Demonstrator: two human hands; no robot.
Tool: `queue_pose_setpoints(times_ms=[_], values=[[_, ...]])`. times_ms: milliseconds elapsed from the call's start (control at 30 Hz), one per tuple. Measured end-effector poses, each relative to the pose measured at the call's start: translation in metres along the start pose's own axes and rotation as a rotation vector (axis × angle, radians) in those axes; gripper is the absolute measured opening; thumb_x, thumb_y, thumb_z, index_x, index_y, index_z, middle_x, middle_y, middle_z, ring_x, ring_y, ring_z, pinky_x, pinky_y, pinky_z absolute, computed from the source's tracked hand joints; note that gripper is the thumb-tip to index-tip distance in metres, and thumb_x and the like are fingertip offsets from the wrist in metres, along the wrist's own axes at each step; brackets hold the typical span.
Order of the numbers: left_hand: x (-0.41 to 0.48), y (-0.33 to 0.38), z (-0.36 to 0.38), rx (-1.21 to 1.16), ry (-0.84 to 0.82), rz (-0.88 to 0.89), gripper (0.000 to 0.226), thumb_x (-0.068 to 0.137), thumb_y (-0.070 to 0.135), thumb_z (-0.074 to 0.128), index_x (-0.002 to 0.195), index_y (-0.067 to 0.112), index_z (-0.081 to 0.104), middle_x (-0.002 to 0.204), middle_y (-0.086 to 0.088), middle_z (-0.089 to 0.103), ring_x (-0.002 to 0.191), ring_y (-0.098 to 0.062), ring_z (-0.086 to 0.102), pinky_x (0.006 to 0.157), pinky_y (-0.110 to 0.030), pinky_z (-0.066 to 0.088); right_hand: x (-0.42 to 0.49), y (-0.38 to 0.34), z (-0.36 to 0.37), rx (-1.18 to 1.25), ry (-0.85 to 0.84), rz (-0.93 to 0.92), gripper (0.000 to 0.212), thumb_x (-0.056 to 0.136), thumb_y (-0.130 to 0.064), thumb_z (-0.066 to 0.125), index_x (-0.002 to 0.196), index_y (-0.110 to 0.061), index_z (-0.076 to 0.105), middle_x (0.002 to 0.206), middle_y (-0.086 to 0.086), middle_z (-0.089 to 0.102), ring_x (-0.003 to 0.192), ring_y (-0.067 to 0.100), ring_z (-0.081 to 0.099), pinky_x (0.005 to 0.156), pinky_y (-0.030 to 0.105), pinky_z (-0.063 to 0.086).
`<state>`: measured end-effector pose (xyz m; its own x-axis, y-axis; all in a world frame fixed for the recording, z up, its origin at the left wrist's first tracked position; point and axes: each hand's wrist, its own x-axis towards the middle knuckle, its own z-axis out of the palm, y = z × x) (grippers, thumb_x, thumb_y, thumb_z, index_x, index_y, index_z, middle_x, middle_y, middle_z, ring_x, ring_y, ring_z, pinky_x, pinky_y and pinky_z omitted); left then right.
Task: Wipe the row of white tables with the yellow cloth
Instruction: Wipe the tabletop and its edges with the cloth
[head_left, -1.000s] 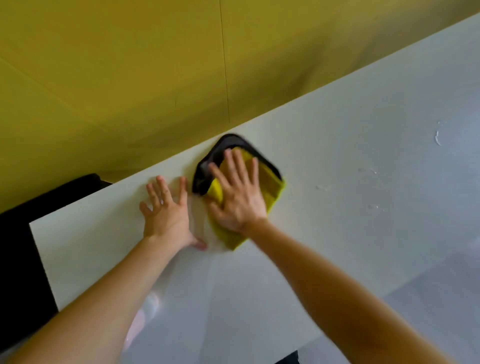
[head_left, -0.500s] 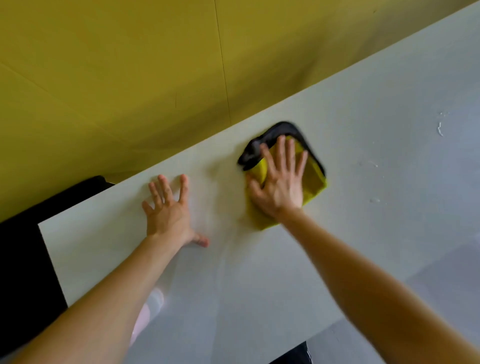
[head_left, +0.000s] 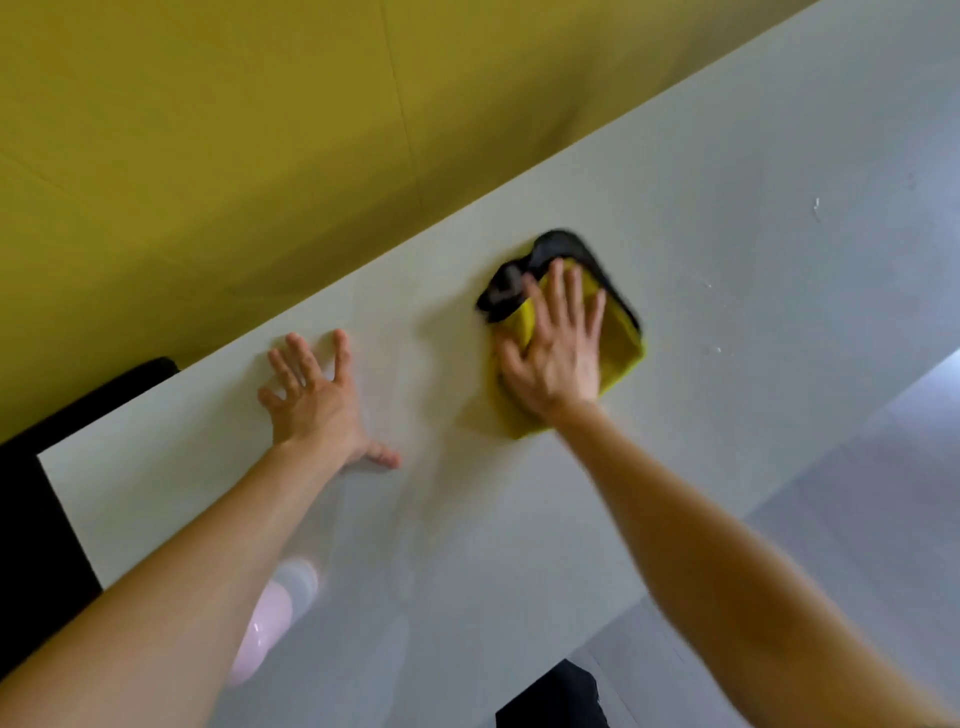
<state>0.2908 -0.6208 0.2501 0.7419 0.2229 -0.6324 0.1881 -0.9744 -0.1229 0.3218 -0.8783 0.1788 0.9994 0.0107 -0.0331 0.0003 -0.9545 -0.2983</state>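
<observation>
A yellow cloth (head_left: 621, 343) with a dark edge lies flat on the white table (head_left: 753, 322). My right hand (head_left: 558, 348) presses on the cloth with spread fingers and covers most of it. My left hand (head_left: 317, 405) rests flat on the bare tabletop to the left of the cloth, fingers apart, holding nothing. A clear gap of table separates the two hands.
A yellow wall (head_left: 234, 156) runs along the table's far edge. Small white specks (head_left: 816, 205) dot the table right of the cloth. A pink and white bottle (head_left: 270, 623) lies under my left forearm. Dark shapes sit at the left end (head_left: 31, 545) and near edge (head_left: 550, 696).
My right hand has slid the cloth to the right along the table, away from my left hand. My left hand has stayed planted in the same spot.
</observation>
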Motion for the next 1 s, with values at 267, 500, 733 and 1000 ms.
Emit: queue_pose_setpoints(times_ms=[267,500,733,1000], values=[[-0.03,0.016,0.009,0.159,0.159,0.39,0.122,0.089,0.048,0.086,0.173,0.034,0.0,0.179,-0.014,-0.007,0.167,-0.037,0.002,0.122,-0.058,0.039,-0.089,0.011,0.01,0.047,-0.019,-0.23,0.074,0.095,-0.044,0.059,0.161,-0.013,0.049,0.18,0.012,0.022,0.169,0.03,0.013,0.132,0.065,0.014],[-0.042,0.03,0.03,0.288,0.081,0.416,0.162,0.067,0.07,0.092,0.167,0.031,-0.029,0.175,-0.02,-0.031,0.165,-0.046,-0.02,0.132,-0.066,0.018,-0.062,0.069,-0.017,0.04,0.127,0.151,0.073,0.1,-0.042,0.053,0.17,-0.036,0.031,0.183,0.009,0.009,0.169,0.03,0.005,0.128,0.074,0.006],[-0.042,0.029,0.028,0.281,0.124,0.423,0.162,0.063,0.075,0.093,0.169,0.035,-0.023,0.177,-0.017,-0.026,0.167,-0.044,-0.014,0.131,-0.064,0.023,-0.167,-0.049,0.028,0.052,-0.046,-0.199,0.066,0.106,-0.065,0.051,0.163,-0.032,0.046,0.183,0.004,0.011,0.17,0.031,0.001,0.13,0.07,0.006],[-0.041,0.026,0.03,0.286,0.14,0.417,0.162,0.065,0.077,0.09,0.167,0.037,-0.028,0.178,-0.014,-0.027,0.168,-0.04,-0.015,0.133,-0.059,0.022,-0.062,0.067,-0.01,0.017,0.176,0.272,0.062,0.104,-0.057,0.051,0.159,-0.03,0.052,0.18,0.004,0.023,0.168,0.028,0.014,0.133,0.064,0.008]])
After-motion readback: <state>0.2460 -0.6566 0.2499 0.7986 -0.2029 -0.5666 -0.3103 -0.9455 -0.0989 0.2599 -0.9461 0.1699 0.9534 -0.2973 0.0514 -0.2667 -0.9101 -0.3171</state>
